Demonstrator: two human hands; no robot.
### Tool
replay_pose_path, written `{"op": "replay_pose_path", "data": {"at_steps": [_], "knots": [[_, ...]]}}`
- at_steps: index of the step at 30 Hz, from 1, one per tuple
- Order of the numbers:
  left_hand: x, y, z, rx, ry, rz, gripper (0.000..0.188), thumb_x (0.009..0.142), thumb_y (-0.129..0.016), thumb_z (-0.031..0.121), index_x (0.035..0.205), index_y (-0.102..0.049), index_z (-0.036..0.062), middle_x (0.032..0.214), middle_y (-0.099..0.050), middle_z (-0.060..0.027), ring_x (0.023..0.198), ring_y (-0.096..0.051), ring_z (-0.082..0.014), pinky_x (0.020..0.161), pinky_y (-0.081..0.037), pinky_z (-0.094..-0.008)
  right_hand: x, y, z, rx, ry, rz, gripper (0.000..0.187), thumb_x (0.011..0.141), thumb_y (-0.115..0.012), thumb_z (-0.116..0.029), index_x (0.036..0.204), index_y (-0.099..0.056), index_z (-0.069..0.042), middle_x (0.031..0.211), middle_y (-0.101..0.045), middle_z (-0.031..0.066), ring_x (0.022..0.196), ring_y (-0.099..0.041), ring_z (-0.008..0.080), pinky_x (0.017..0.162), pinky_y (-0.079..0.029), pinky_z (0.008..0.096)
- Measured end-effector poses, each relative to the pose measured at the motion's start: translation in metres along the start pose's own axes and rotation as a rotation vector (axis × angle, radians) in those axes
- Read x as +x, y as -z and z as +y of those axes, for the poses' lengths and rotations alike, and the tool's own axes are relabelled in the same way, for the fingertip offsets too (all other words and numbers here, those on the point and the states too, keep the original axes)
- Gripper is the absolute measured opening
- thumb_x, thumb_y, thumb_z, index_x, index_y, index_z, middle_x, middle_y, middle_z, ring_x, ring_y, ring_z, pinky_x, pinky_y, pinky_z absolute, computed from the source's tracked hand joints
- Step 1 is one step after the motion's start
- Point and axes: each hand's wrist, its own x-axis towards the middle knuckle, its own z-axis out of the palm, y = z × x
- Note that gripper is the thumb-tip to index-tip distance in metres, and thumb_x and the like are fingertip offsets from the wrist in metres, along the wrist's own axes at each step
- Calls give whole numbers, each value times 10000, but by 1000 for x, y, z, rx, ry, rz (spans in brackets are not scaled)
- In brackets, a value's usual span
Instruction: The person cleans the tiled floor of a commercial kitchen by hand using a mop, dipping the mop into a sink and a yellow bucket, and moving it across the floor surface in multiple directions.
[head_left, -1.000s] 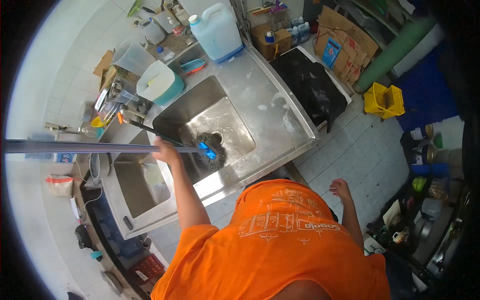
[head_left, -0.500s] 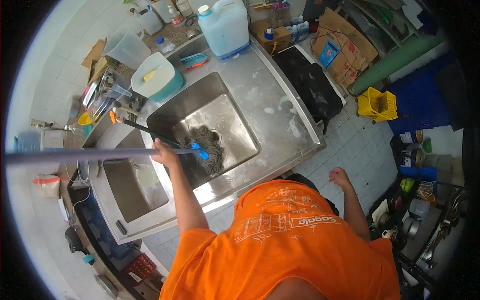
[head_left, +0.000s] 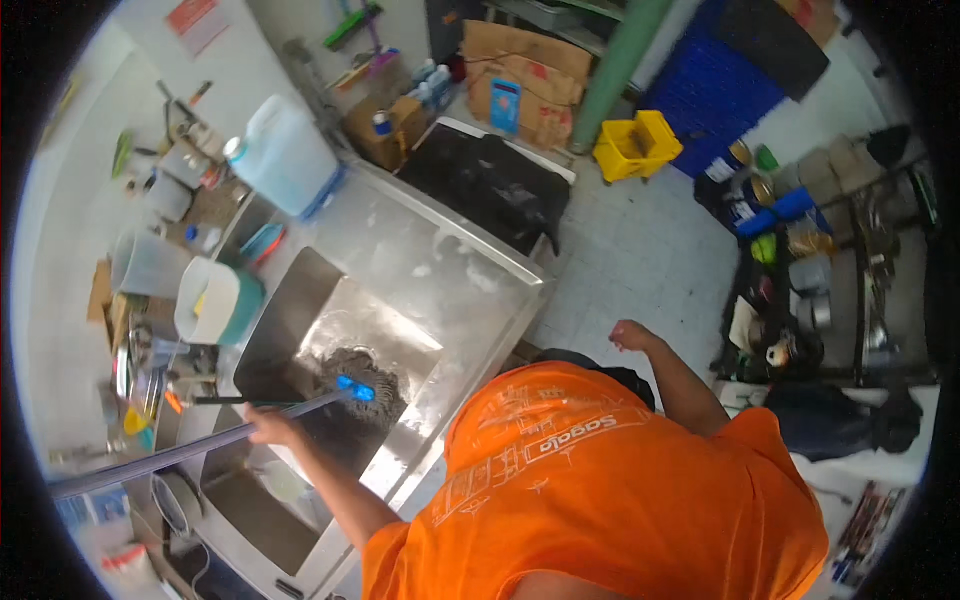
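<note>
My left hand (head_left: 272,425) is wrapped round the long pale handle (head_left: 190,456) of a string mop, above the divider between two sink basins. The handle slants from the left rim down to a blue socket (head_left: 356,388) on the mop. Its grey string head (head_left: 385,402) lies on the floor of the larger steel sink basin (head_left: 410,335). A dark green stick (head_left: 215,401) with an orange end runs close beside my left fingers. Out to the right, my right hand (head_left: 630,336) hangs over the tiled floor, holding nothing, its fingers loosely bent and apart.
A large jug of pale blue liquid (head_left: 290,155) stands on the drainboard, near a teal-and-white tub (head_left: 215,300). Past the sink lie a black sheet (head_left: 490,190) and cardboard (head_left: 520,85). A yellow mop bucket (head_left: 637,148) stands on the floor; a loaded rack (head_left: 815,285) is at right.
My view has swung to the right, so the sink sits farther left. My left hand still grips the mop, its head still in the basin. My right hand remains free.
</note>
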Motion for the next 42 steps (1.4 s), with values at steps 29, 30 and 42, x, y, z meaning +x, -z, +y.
{"op": "replay_pose_path", "data": {"at_steps": [29,30,42], "knots": [[-51,-24,47,-72,-97,-171,323,904,-627,179,656,-449,72,538,-471,-18,453,-425,-100,421,-292,-266,-65,-29,50,299,-405,-10,180,927,-535,-244,1058,-584,-131,899,-671,54,760,-664,189,622,-505,348],[-47,-28,65,-110,-68,-95,321,913,-619,179,664,-441,84,534,-468,-8,438,-403,-90,406,-290,-261,-62,-24,50,292,-397,-14,180,927,-535,-244,1058,-584,-131,899,-671,54,760,-664,189,622,-505,348],[-57,-17,292,-120,-389,-141,401,912,-615,198,579,-411,107,466,-389,4,374,-316,-84,379,-202,-256,-33,34,89,393,-342,89,220,909,-582,-296,1046,-577,-124,866,-645,48,697,-622,161,594,-478,335]]}}
